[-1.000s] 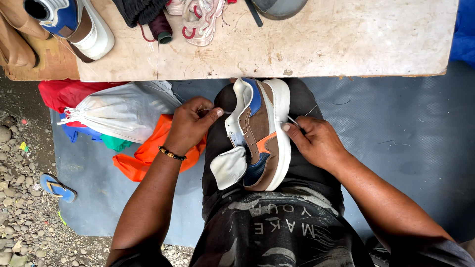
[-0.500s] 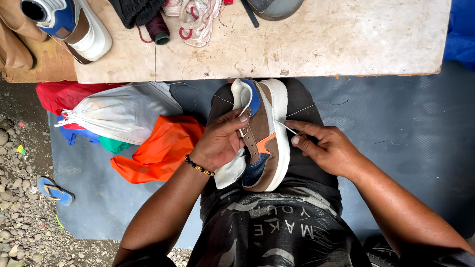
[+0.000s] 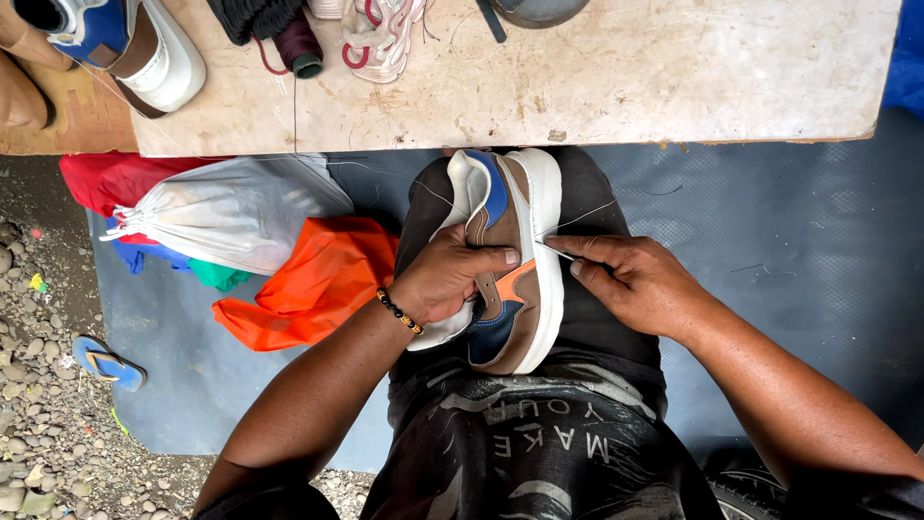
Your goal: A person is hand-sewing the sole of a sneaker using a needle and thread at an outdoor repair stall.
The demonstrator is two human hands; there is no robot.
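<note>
1. One shoe (image 3: 515, 265), brown with a white sole, blue patches and an orange strip, lies on its side on the person's lap, between both hands.
2. The left hand (image 3: 448, 279) wraps the shoe's upper, fingers closed on it, thumb lying across the brown side; a beaded bracelet (image 3: 397, 310) circles the wrist.
3. The right hand (image 3: 635, 279) is just beside the sole, fingertips pinched on a thin needle (image 3: 556, 252) whose tip meets the sole edge. One pale thread (image 3: 577, 218) runs from there.
4. Left of the lap lie one white drawstring bag (image 3: 226, 212), one orange bag (image 3: 308, 279) and one red bag (image 3: 111, 178).
5. One blue sandal (image 3: 108, 362) sits on the gravel.
6. Farthest, the table (image 3: 626, 77) carries one blue-and-white shoe (image 3: 144, 48), one pink-and-white shoe (image 3: 375, 39) and one dark thread spool (image 3: 298, 43).
</note>
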